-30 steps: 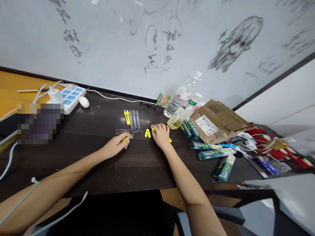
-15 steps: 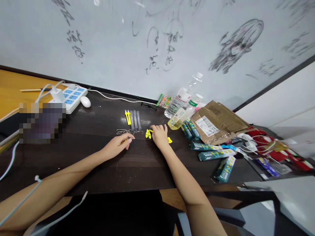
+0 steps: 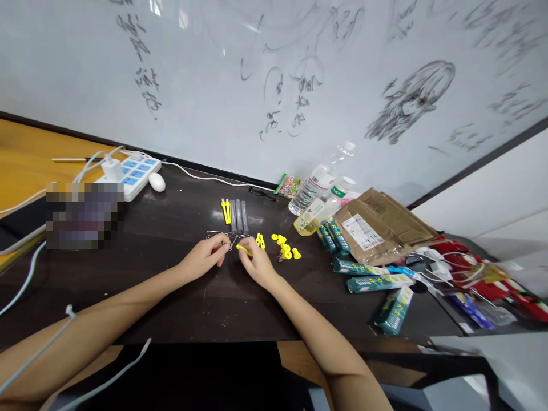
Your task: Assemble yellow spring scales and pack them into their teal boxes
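Between the fingers of my right hand is a small yellow piece. My left hand is closed in a pinch beside it; what it holds is too small to make out. Bent metal wires lie just behind my left hand. Farther back, yellow sticks rest beside grey translucent tubes. Two yellow clip-like pieces are right behind my right hand, and several small yellow parts lie loose to its right.
A power strip and a white mouse are at the back left. Two bottles lean by a flattened cardboard package at the right. Green boxes lie in front of it. Cables hang at the lower left.
My right hand has moved left from the loose yellow parts to beside my left hand, with a yellow piece now in its fingers. The view has shifted slightly.
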Demonstrator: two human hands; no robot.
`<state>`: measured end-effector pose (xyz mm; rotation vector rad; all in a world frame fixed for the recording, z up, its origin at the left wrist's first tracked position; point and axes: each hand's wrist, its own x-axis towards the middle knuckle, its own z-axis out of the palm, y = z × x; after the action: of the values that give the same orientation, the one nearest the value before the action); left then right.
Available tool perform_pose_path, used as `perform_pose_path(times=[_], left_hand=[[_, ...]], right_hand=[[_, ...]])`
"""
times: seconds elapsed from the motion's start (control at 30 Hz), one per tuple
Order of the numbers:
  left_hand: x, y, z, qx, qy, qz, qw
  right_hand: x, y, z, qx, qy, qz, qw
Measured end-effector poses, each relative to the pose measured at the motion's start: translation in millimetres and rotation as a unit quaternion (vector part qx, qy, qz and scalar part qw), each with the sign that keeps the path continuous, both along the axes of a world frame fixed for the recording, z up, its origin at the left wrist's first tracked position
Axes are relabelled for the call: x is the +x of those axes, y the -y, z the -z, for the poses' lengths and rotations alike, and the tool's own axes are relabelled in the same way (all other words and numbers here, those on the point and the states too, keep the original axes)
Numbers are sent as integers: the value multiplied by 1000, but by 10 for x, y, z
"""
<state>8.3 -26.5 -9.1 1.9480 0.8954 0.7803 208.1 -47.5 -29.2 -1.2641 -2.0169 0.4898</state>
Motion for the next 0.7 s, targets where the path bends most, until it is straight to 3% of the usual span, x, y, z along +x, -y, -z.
perform_pose_path(times=[0.2, 0.43, 0.7], left_hand=[[2, 1, 19, 39, -22, 1, 999], [17, 24, 17, -39, -7, 12, 999], [35, 21, 21, -12, -5, 12, 1000]], right_hand=[[-58, 48, 28, -7, -22, -27, 999], [-38, 51, 37, -11, -30, -44, 999], [-47, 60, 40, 13, -5, -38, 999]])
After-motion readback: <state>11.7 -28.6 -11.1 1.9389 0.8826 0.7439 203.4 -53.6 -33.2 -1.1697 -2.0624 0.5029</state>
